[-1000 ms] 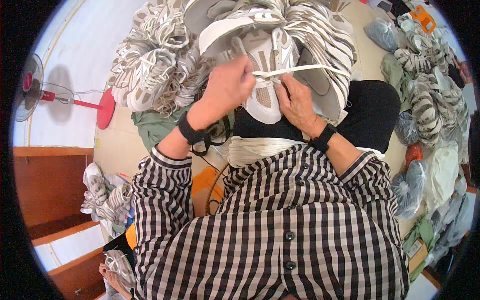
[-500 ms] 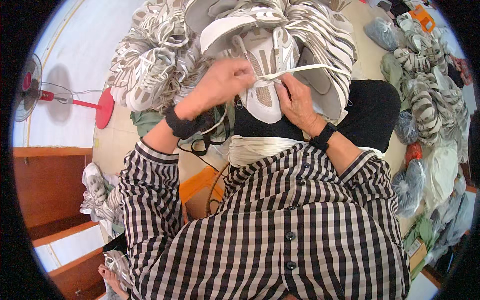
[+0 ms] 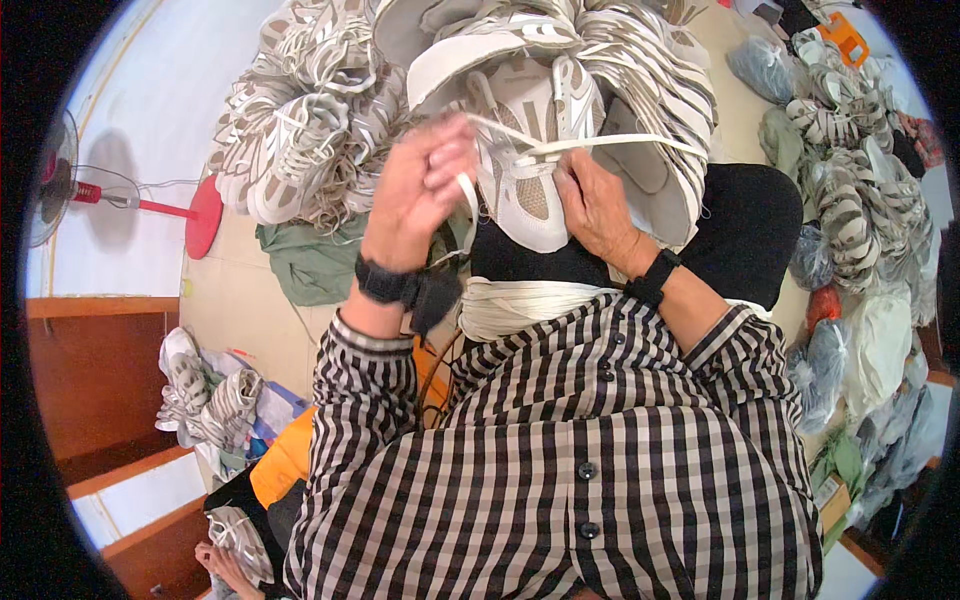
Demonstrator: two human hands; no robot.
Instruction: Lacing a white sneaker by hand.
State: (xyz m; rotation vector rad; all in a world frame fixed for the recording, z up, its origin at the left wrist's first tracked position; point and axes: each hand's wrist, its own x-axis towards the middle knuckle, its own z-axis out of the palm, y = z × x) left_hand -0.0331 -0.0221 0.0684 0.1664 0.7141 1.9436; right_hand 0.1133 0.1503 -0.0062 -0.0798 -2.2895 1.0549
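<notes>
A white and beige sneaker upper (image 3: 537, 205) lies over my lap, its toe toward me. A flat cream shoelace (image 3: 630, 141) passes through its lowest eyelets; one end stretches right across the neighbouring uppers, the other runs up left to my left hand. My left hand (image 3: 422, 190), somewhat blurred, is closed on that lace, raised left of the upper, with a loose tail hanging beside the fingers. Gripping the upper's right edge near the toe is my right hand (image 3: 597, 205), thumb on top; its other fingertips are hidden.
A bundle of cream laces (image 3: 530, 305) rests at my waist. Stacked uppers (image 3: 650, 70) fan out beyond the lap, with another heap (image 3: 305, 120) to the left. A red-based fan (image 3: 205, 217) stands far left. Bagged goods (image 3: 820, 370) line the right; another person's hand (image 3: 225, 568) shows lower left.
My left hand has moved left and toward me from the eyelets, drawing the lace out into a straight line. My right hand stays on the upper's edge.
</notes>
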